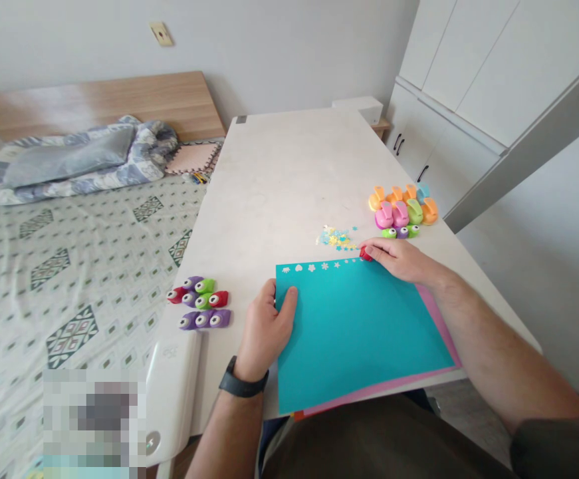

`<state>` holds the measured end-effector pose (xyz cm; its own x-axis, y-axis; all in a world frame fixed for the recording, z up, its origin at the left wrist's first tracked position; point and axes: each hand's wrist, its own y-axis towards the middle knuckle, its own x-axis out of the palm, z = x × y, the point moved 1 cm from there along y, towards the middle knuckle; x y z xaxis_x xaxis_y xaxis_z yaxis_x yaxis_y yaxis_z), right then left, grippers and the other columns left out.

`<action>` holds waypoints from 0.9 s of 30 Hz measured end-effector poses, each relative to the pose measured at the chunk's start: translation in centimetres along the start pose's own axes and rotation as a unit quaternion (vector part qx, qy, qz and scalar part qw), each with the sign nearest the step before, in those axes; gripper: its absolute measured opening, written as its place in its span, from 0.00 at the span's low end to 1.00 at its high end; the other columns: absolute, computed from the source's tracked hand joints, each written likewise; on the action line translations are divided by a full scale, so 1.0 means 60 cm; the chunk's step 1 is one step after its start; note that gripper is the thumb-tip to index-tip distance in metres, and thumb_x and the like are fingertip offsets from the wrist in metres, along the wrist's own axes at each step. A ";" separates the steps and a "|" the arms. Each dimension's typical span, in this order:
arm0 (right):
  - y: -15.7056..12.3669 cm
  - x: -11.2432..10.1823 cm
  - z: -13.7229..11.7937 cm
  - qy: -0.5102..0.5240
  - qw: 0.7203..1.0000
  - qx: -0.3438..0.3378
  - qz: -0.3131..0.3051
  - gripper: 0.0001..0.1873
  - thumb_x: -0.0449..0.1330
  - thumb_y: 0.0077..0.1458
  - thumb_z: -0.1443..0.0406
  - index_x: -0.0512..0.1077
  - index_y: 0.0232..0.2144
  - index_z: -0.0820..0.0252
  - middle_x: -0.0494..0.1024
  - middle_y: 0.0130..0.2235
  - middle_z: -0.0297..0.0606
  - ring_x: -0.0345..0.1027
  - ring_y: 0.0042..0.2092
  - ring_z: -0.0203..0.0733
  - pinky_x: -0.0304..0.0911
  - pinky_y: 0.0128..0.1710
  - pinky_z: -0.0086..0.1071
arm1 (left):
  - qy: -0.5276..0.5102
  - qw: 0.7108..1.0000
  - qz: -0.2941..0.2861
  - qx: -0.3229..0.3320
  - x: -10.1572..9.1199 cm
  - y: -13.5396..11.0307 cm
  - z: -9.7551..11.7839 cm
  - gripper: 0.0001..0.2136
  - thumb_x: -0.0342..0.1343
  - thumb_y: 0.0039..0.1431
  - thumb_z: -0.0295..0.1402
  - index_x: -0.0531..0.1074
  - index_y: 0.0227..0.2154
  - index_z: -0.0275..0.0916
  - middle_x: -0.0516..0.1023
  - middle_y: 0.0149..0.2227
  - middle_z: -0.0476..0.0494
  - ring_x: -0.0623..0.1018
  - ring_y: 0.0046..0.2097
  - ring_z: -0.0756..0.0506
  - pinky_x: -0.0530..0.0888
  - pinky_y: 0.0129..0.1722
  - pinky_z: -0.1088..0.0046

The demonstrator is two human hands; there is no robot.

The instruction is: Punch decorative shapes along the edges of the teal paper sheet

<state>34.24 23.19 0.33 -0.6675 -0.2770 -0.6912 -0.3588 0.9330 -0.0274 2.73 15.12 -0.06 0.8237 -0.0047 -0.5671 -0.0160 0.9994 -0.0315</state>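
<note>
Teal paper (359,326) lies at the near table (279,179) edge over a pink sheet (436,313); the left hand (264,329) pins its left edge, thumb on top, fingers loose; the right hand (401,258) is clenched on a red punch (365,253) at the far right corner; paper scraps (336,237) lie just beyond.

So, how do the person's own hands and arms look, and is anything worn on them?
Both the left hand and the right hand are bare, with no gloves and no rings that I can see. A black wristband, probably a watch strap, sits on the left wrist. Both arms are uncovered from the wrist up. A dark grey-brown sleeve begins high on the right arm.
</note>
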 end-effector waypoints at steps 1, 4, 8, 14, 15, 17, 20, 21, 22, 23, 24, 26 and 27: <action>0.000 0.000 0.000 0.000 1.000 0.000 0.001 0.21 0.50 0.70 0.50 0.79 0.44 0.53 0.84 0.47 0.39 0.77 0.48 0.50 0.68 0.50 0.42 | 0.000 1.000 0.001 0.000 0.000 0.000 0.000 0.13 0.52 0.69 0.45 0.72 0.39 0.40 0.77 0.32 0.49 0.71 0.31 0.48 0.63 0.31 0.71; 0.001 0.000 0.001 -0.001 1.000 0.001 0.003 0.21 0.51 0.70 0.50 0.79 0.44 0.53 0.84 0.47 0.39 0.77 0.48 0.50 0.69 0.50 0.42 | -0.005 1.000 0.002 -0.004 0.001 0.000 -0.002 0.13 0.52 0.69 0.46 0.72 0.39 0.40 0.77 0.32 0.49 0.71 0.30 0.48 0.63 0.30 0.72; 0.001 -0.002 0.000 -0.002 1.000 0.001 0.003 0.21 0.52 0.69 0.50 0.80 0.45 0.53 0.85 0.46 0.39 0.77 0.48 0.51 0.69 0.49 0.43 | -0.009 1.000 0.003 -0.009 0.001 0.000 -0.003 0.14 0.53 0.68 0.46 0.72 0.38 0.40 0.77 0.31 0.49 0.71 0.30 0.47 0.64 0.30 0.72; 0.000 -0.002 0.000 -0.006 1.000 0.006 0.002 0.20 0.52 0.69 0.50 0.79 0.47 0.52 0.85 0.46 0.39 0.78 0.48 0.51 0.69 0.49 0.43 | -0.003 1.000 0.005 -0.001 0.000 0.001 0.000 0.13 0.53 0.69 0.45 0.72 0.38 0.40 0.77 0.32 0.49 0.71 0.31 0.47 0.65 0.31 0.72; 0.000 -0.002 0.000 -0.007 1.000 0.007 0.002 0.20 0.52 0.69 0.50 0.79 0.47 0.52 0.85 0.46 0.39 0.78 0.48 0.51 0.70 0.49 0.42 | -0.003 1.000 0.004 0.000 0.000 0.001 0.000 0.13 0.53 0.69 0.45 0.72 0.38 0.40 0.77 0.31 0.49 0.71 0.31 0.47 0.65 0.31 0.72; 0.001 -0.001 0.002 -0.010 1.000 0.006 0.002 0.21 0.52 0.69 0.50 0.79 0.46 0.52 0.85 0.46 0.39 0.78 0.48 0.51 0.70 0.49 0.42 | -0.004 1.000 0.004 -0.001 0.000 0.001 0.000 0.14 0.52 0.69 0.46 0.72 0.38 0.40 0.76 0.31 0.49 0.71 0.30 0.47 0.65 0.30 0.72; 0.002 -0.001 0.003 -0.014 1.000 0.004 0.001 0.21 0.51 0.70 0.50 0.79 0.45 0.52 0.85 0.46 0.39 0.78 0.48 0.51 0.70 0.49 0.42 | -0.002 1.000 0.007 -0.002 0.001 0.001 -0.002 0.14 0.52 0.69 0.46 0.72 0.38 0.40 0.76 0.31 0.49 0.71 0.30 0.47 0.65 0.30 0.72; 0.002 -0.001 0.004 -0.014 1.000 0.004 0.002 0.21 0.52 0.69 0.50 0.79 0.45 0.52 0.85 0.47 0.39 0.78 0.48 0.51 0.70 0.49 0.42 | -0.002 1.000 0.008 -0.003 0.001 0.001 -0.002 0.13 0.52 0.69 0.46 0.72 0.38 0.40 0.76 0.31 0.49 0.71 0.30 0.47 0.65 0.30 0.72; 0.002 -0.001 0.004 -0.014 1.000 0.004 0.002 0.21 0.52 0.69 0.50 0.79 0.45 0.52 0.85 0.47 0.39 0.78 0.48 0.51 0.70 0.49 0.42 | -0.004 1.000 0.010 -0.004 0.001 0.001 -0.002 0.13 0.53 0.68 0.46 0.72 0.38 0.40 0.76 0.31 0.49 0.71 0.30 0.47 0.65 0.30 0.72; 0.002 -0.001 0.004 -0.013 1.000 0.005 0.002 0.21 0.52 0.69 0.50 0.79 0.45 0.52 0.85 0.47 0.39 0.78 0.48 0.51 0.70 0.49 0.42 | -0.007 1.000 0.011 -0.005 0.001 0.001 -0.002 0.13 0.53 0.68 0.46 0.72 0.38 0.40 0.76 0.30 0.49 0.71 0.30 0.47 0.65 0.30 0.72; 0.002 -0.001 0.004 -0.012 1.000 0.006 0.002 0.21 0.52 0.69 0.50 0.79 0.45 0.52 0.85 0.46 0.38 0.78 0.48 0.51 0.70 0.49 0.42 | -0.010 1.000 0.011 -0.007 0.001 0.001 -0.002 0.13 0.53 0.68 0.46 0.72 0.38 0.40 0.76 0.30 0.49 0.71 0.30 0.47 0.65 0.30 0.72; 0.001 -0.001 0.004 -0.011 1.000 0.008 0.000 0.21 0.52 0.69 0.50 0.79 0.45 0.52 0.85 0.46 0.38 0.78 0.48 0.51 0.69 0.49 0.42 | -0.013 1.000 0.009 -0.007 0.001 0.001 -0.001 0.13 0.53 0.68 0.45 0.72 0.38 0.40 0.77 0.31 0.49 0.71 0.30 0.47 0.65 0.30 0.72; 0.001 -0.002 0.003 -0.011 1.000 0.008 0.000 0.21 0.52 0.69 0.50 0.79 0.45 0.52 0.85 0.46 0.38 0.78 0.48 0.51 0.69 0.49 0.42 | -0.012 1.000 0.007 -0.005 0.001 0.001 -0.001 0.13 0.53 0.68 0.45 0.72 0.38 0.40 0.77 0.31 0.49 0.71 0.30 0.47 0.65 0.31 0.72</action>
<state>34.40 23.32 0.29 -0.6531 -0.2732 -0.7063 -0.3485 0.9364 -0.0399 2.72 15.15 -0.14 0.8367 0.0109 -0.5476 -0.0341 0.9989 -0.0323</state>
